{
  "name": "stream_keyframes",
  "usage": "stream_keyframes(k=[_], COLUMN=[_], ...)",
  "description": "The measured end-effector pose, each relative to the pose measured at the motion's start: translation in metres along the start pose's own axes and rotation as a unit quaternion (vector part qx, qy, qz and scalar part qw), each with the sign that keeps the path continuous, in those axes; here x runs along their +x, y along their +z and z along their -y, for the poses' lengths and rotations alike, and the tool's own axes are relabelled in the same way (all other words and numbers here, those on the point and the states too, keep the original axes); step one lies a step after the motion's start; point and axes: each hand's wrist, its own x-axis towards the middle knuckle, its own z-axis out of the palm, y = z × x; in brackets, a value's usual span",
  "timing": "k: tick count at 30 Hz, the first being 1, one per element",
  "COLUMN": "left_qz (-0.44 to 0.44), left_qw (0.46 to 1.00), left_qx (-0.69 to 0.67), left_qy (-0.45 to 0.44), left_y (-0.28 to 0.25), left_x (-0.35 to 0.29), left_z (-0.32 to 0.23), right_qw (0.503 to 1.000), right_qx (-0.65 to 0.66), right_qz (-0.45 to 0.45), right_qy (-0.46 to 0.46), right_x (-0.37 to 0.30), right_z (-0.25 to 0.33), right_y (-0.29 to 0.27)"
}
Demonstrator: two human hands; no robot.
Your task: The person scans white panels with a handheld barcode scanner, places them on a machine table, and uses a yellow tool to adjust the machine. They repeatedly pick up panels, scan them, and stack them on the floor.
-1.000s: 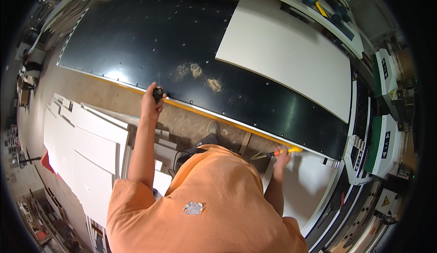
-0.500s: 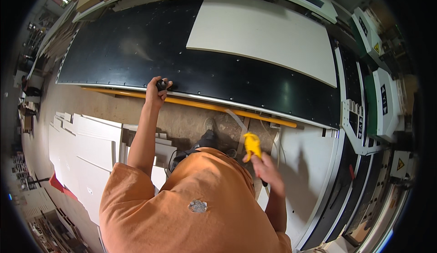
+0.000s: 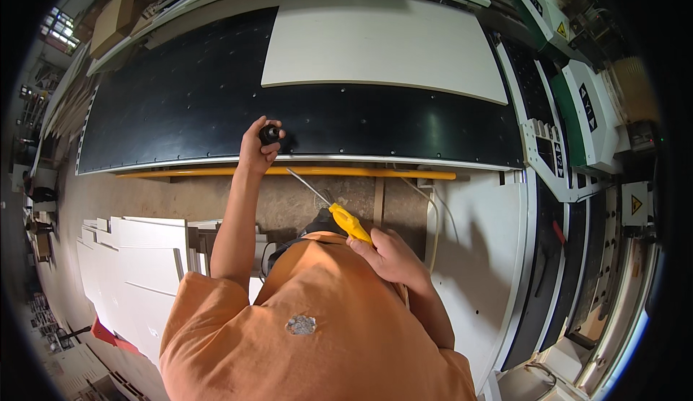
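My left hand (image 3: 261, 145) is raised over the front edge of the black machine bed (image 3: 180, 105), its fingers wrapped round a black cylindrical part (image 3: 269, 134) with a metallic centre; its exact kind I cannot make out. Lower and to the right, my right hand (image 3: 390, 255) grips a yellow air blow gun (image 3: 349, 222). The gun's thin metal nozzle (image 3: 310, 186) points up and left toward the black part, with a gap between them. My palm hides the rear of the gun.
A white panel (image 3: 382, 47) lies on the far part of the bed. A yellow bar (image 3: 346, 172) runs along its front. White boards (image 3: 137, 264) are stacked at left. Machine housings (image 3: 588, 112) stand at right. A pale hose (image 3: 435, 220) hangs beside a white surface (image 3: 484, 220).
My right hand has swung left and up with the air blow gun, turning its nozzle toward the black part. My left hand has shifted slightly right, still holding that part. The view has turned.
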Motion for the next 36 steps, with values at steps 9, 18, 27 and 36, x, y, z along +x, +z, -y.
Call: stream_keyframes(k=[9,18,27,36], left_qz=[-0.114,0.006,0.011,-0.015], left_qw=[0.986,0.98,0.963,0.965], left_qx=[0.116,0.188,0.263,0.238], left_qy=[-0.027,-0.071,-0.065,-0.113], left_y=[-0.014,0.011,0.034,0.036], left_x=[0.008,-0.019,-0.028,-0.02], left_z=[0.015,0.041,0.027,0.014], right_qw=[0.992,0.873,0.58,0.745], right_qx=[-0.06,0.125,0.326,0.022], right_qz=[0.029,-0.401,-0.743,-0.624], right_qy=[0.109,0.248,0.068,0.234], right_x=[0.02,-0.01,0.055,0.125], right_z=[0.003,-0.1,-0.23,-0.362], right_y=[-0.002,-0.06,-0.066,0.013])
